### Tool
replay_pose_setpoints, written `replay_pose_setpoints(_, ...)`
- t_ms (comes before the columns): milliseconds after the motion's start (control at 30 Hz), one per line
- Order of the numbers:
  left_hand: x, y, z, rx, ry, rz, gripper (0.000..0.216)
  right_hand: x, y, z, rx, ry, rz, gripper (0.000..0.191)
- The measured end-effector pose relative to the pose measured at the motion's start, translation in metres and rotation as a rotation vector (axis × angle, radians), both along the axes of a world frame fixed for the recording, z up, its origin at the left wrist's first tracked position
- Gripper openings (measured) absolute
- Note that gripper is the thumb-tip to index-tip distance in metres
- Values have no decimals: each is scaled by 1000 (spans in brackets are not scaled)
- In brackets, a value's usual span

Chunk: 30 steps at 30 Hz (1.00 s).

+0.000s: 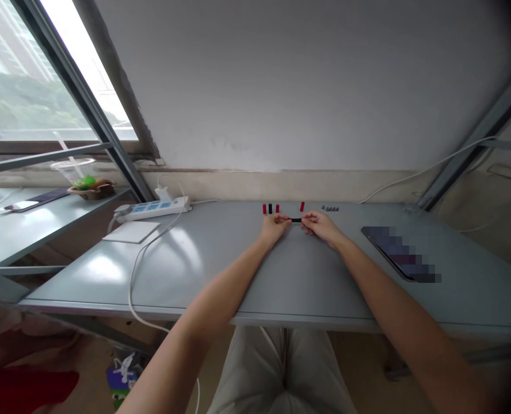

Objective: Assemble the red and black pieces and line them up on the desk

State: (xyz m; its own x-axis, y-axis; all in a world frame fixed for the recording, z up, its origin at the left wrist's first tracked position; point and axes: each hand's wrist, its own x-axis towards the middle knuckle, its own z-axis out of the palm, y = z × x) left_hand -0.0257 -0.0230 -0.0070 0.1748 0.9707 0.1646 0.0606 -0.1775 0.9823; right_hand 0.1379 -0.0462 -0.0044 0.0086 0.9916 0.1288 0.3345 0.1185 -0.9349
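Observation:
Between my two hands, just above or on the grey desk, is a small black stick-like piece (296,220). My left hand (275,226) pinches its left end, and my right hand (320,226) has its fingers closed at the right end. Behind my left hand stand two small red cylinders, one red cylinder (264,209) to the left and another red cylinder (277,209) to the right of a black cylinder (270,208). A tilted red cylinder (302,206) is behind my right hand. Several tiny grey pieces (331,209) lie in a row farther right.
A phone (400,253) with a blurred-out screen lies right on the desk (307,287). At left are a white power strip (154,209), a flat white square (131,232) and a white cable (137,259) running over the front edge. A plastic cup (80,169) stands on the neighbouring desk.

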Motion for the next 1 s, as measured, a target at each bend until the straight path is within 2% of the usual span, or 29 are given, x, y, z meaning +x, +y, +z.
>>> replay_pose_setpoints(200, 0, 2, -1, 25, -21, 6, 10, 7, 4, -5, 280, -453, 32, 12)
replay_pose_setpoints(367, 2, 3, -4, 84, 19, 2, 12, 6, 1, -4, 377, -763, 1, 16)
replay_pose_setpoints(533, 4, 3, -8, 174, 91, 9, 13, -2, -3, 0, 397, -911, -38, 16)
replay_pose_setpoints(633, 6, 3, -8, 192, 108, 16, 13, -7, -4, 0, 371, -914, -60, 14)
replay_pose_setpoints(733, 5, 1, -2, 149, 22, 33, 16, -10, 0, -2, 319, -832, -114, 12)
replay_pose_setpoints(900, -7, 1, 16, 29, -148, 212, 19, -16, 21, -4, 85, -546, -197, 9)
replay_pose_setpoints(1000, -16, 3, 20, -35, -201, 297, 18, -21, 38, -6, 37, -449, -231, 8)
